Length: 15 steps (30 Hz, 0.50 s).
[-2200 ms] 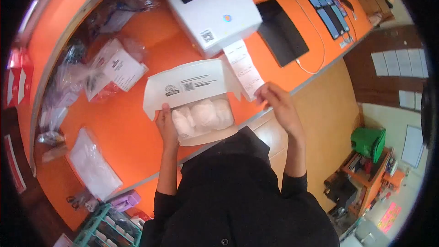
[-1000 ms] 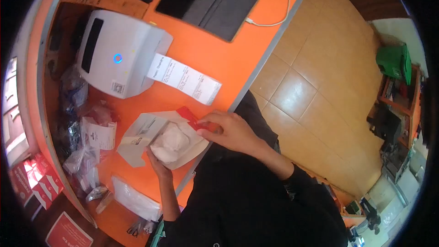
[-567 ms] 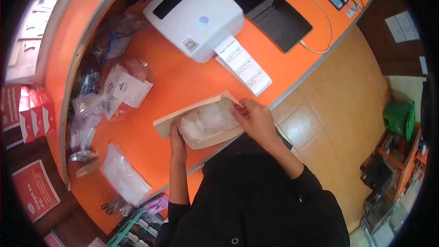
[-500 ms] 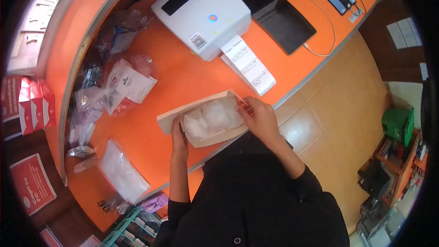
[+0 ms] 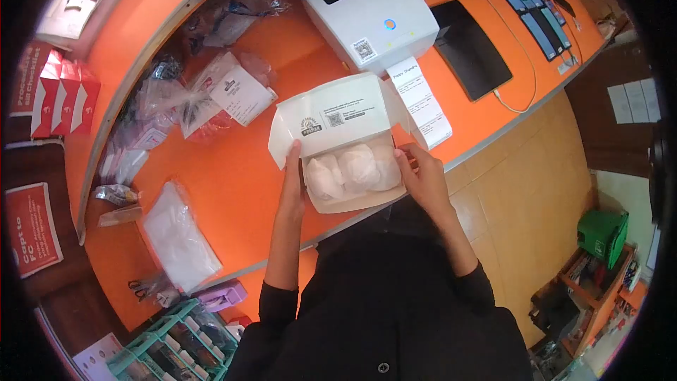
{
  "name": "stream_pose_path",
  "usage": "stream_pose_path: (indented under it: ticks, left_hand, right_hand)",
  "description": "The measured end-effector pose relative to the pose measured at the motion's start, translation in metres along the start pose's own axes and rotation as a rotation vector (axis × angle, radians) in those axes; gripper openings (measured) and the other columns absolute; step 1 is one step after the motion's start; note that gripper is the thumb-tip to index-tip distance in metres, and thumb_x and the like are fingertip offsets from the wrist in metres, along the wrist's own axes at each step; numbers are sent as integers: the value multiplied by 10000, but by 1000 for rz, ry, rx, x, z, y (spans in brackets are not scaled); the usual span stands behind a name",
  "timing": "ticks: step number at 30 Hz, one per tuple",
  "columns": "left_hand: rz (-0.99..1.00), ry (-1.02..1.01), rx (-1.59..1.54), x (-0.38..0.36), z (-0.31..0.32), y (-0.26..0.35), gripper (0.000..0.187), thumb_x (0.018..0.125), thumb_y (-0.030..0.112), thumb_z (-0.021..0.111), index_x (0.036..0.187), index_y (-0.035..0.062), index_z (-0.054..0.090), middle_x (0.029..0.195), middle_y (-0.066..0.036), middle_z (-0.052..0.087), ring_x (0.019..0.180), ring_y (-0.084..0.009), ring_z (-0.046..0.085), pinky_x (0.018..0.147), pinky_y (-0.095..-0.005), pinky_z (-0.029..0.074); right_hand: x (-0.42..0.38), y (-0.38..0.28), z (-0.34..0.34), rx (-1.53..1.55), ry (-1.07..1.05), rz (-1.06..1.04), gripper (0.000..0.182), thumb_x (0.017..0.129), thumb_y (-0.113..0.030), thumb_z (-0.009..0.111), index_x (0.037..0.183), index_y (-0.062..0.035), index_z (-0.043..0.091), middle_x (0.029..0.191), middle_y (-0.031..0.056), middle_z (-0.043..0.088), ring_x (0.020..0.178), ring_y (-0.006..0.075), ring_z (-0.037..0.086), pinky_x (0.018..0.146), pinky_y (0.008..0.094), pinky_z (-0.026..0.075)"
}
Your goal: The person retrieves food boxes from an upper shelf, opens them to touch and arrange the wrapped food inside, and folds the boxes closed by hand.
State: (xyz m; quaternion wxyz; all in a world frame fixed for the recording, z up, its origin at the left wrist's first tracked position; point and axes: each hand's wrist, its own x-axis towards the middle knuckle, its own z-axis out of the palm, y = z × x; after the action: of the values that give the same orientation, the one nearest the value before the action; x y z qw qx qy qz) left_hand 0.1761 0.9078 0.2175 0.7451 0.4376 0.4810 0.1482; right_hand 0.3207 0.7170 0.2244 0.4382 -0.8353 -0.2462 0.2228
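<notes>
A cream cardboard food box (image 5: pixel 363 127) lies at the counter's front edge with its lid raised, printed text and a small square code showing on the inner face. Several rounded bundles wrapped in white paper (image 5: pixel 358 164) fill the bottom; what is inside the wrapping is hidden. My left hand (image 5: pixel 290 187) grips the left side of the box, thumb up along the wall. At the opposite end, the fingers of my right hand (image 5: pixel 423 175) pinch the right edge. Past the lid, a printed receipt strip (image 5: pixel 423 102) hangs from a white printer (image 5: pixel 370 10).
A black tablet (image 5: pixel 471 49) lies right of the printer, with a cable along it. Clear plastic bags with a paper label (image 5: pixel 243 95) are heaped at the left. A stack of clear plastic bags (image 5: pixel 182 240) lies nearer me, above a green rack (image 5: pixel 180 342).
The lid has swung up and back, so its printed inner face now shows. My right hand has shifted down along the box's right side. The view has turned slightly.
</notes>
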Motion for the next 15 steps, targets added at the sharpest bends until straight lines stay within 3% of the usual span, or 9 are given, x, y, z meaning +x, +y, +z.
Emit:
stream_pose_path:
  ticks: [4,7,9,10,12,15]
  left_hand:
    - [-93,32,34,10,-20,-12,800,891,567,550,1423,5,349,1385,-149,473,1285,-250,441,1033,-367,383]
    - [-104,79,153,12,-28,-13,758,877,589,556,1339,-4,464,1254,-153,571,1143,-233,557,947,-358,449]
    - [-116,104,296,4,-27,-3,679,857,588,591,1166,-17,602,1031,-137,659,908,-197,641,772,-322,513]
    - [-116,106,290,3,-28,-5,679,857,588,591,1166,-17,602,1031,-137,659,908,-197,641,772,-322,513]
    - [-11,132,282,3,-30,-7,614,838,571,630,1002,-19,669,851,-97,673,713,-165,637,613,-288,508]
    - [-15,158,278,2,-30,-6,565,838,524,662,962,-27,681,816,-85,670,684,-152,629,587,-268,499]
  right_hand:
    - [0,7,4,42,31,-31,236,922,-210,605,979,16,641,856,177,687,721,281,686,626,354,540]
    - [1,6,6,50,35,-24,219,919,-189,603,985,16,643,853,173,689,726,271,687,628,348,540]
    - [1,7,6,52,38,-15,213,916,-180,604,988,17,644,854,169,692,726,261,687,629,344,539]
    - [1,9,7,62,40,-22,209,914,-177,609,992,14,646,857,164,695,727,246,688,629,337,538]
    - [3,10,8,71,39,-35,207,912,-174,613,996,11,649,860,158,699,728,231,689,630,331,537]
    - [4,14,9,86,27,-8,214,908,-183,624,1004,6,655,859,147,705,727,211,689,632,316,535]
